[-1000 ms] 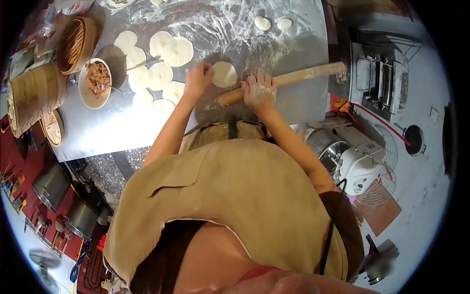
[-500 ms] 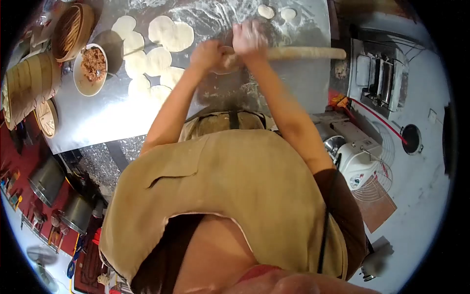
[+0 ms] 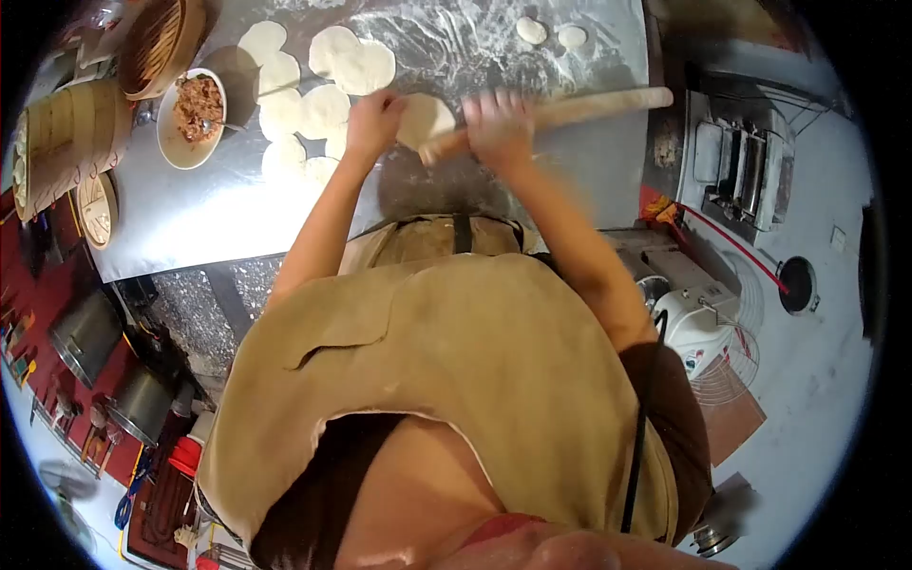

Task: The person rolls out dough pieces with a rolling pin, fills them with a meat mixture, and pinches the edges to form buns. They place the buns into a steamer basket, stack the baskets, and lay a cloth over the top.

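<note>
My right hand (image 3: 499, 128) lies over the rolling pin (image 3: 594, 106), gripping it near its left end, with the fingers a little blurred. The pin slants up to the right across the floured metal table. My left hand (image 3: 373, 128) has its fingers closed at the left edge of a thin, flat dough round (image 3: 425, 122). This round lies between my hands, and the pin's left end is at its lower right edge. Left of my left hand, several rolled dough rounds (image 3: 325, 110) lie overlapping. Two small dough pieces (image 3: 532, 31) sit at the far right.
A white bowl of meat filling (image 3: 197, 114) with a spoon stands on the left of the metal table (image 3: 190, 237). Beside it are bamboo steamers (image 3: 76, 142). Off the right edge stand a roller machine (image 3: 746, 171) and a white appliance (image 3: 698, 323).
The rolling pin has drawn back toward me off the dough round and now tilts more. My left hand has shifted slightly left in the view, and more of the round shows.
</note>
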Tool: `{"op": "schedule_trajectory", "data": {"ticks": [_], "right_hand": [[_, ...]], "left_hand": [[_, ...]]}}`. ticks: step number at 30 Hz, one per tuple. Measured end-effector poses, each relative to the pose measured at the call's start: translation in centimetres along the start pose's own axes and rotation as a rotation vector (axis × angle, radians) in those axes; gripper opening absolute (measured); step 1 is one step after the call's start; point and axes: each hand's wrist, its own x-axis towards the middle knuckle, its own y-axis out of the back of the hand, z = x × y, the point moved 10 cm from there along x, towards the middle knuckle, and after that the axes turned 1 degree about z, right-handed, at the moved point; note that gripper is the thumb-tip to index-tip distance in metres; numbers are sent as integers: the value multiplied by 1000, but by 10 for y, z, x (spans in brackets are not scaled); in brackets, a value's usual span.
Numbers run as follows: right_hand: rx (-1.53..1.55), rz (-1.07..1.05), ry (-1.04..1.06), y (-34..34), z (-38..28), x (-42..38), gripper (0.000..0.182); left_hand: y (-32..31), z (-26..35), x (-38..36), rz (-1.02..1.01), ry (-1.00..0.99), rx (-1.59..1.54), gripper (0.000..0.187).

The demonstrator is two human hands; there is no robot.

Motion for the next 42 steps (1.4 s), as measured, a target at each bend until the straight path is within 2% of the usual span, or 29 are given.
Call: {"op": "schedule_trajectory", "data": {"ticks": [3, 5, 7, 8, 9, 10, 11, 12, 13, 15, 17, 19, 20, 21, 23, 24, 27, 28, 30, 32, 33, 34, 35, 36, 37, 39, 40, 41, 42], "right_hand": [[107, -24, -108, 6, -6, -42, 25], [116, 19, -147, -9, -1, -5, 24], [125, 243, -224, -3, 9, 37, 23], [70, 236, -216, -5, 9, 42, 22], [49, 294, -24, 2, -4, 31, 22], [-33, 340, 91, 16, -8, 15, 24], [-10, 208, -70, 8, 20, -3, 25], [11, 68, -234, -5, 52, -27, 27], [46, 159, -238, 3, 75, -47, 28], [65, 256, -258, 16, 104, -69, 30], [70, 247, -239, 18, 113, -80, 31], [78, 290, -271, 14, 116, -81, 30], [89, 329, -296, 13, 118, -81, 30], [84, 338, -306, 12, 118, -77, 30], [61, 325, -368, 12, 119, -73, 27], [51, 325, -378, 14, 117, -72, 27], [88, 303, -386, 22, 113, -68, 26], [91, 211, -418, 19, 109, -68, 26], [95, 100, -454, 13, 101, -69, 26], [38, -16, -587, -2, 104, -69, 27], [-16, 4, -596, -6, 107, -55, 26], [-68, 19, -603, -13, 115, -35, 25], [21, 4, -517, -33, 121, -8, 25], [110, -9, -433, -45, 120, 10, 25], [109, -20, -443, -35, 113, 14, 25], [247, -181, -582, -28, 108, 19, 26], [189, -50, -453, -11, 95, 7, 26], [187, -55, -449, -11, 87, -9, 26], [88, 45, -414, 8, 79, -15, 26]], "left_hand": [[-15, -48, -26, -66, 130, -201, 29], [-21, -21, -14, -102, 105, -159, 30], [-23, 17, 3, -91, -16, 288, 28], [-34, 27, 10, -190, -134, 420, 28], [-46, 25, 11, -294, -248, 556, 28], [-32, 37, 4, -157, -404, 404, 24], [-15, 47, -4, -140, -413, 417, 24], [10, 53, -11, -135, -285, 213, 25], [26, 48, -10, -140, -156, 5, 25], [58, 18, 13, -8, -130, -136, 26], [100, -4, 47, 241, -60, -85, 36], [123, 58, 45, 717, -370, 428, 51], [101, 64, 75, 545, -456, 369, 60], [76, 81, 95, 501, -562, 289, 59], [19, 110, 141, 246, -509, 136, 45], [3, 138, 146, 305, -599, 209, 38], [-53, 134, 204, 233, -739, 212, 36], [-49, 147, 185, 339, -789, 287, 29], [-76, 149, 154, 2, -730, 579, 27], [-88, 137, 77, -62, -737, 242, 25], [-103, 120, 52, -177, -652, 176, 26], [-110, 116, 25, -158, -657, 170, 20], [-114, 117, 26, -179, -648, 167, 20], [-115, 111, 40, -199, -517, 165, 20], [-113, 108, 52, -209, -390, 163, 20], [-99, 111, 47, -231, -464, 169, 23], [-90, 96, 41, -234, -361, 93, 22], [-84, 81, 35, -236, -263, 17, 22], [-79, 70, 26, -209, -203, 15, 24]]}}
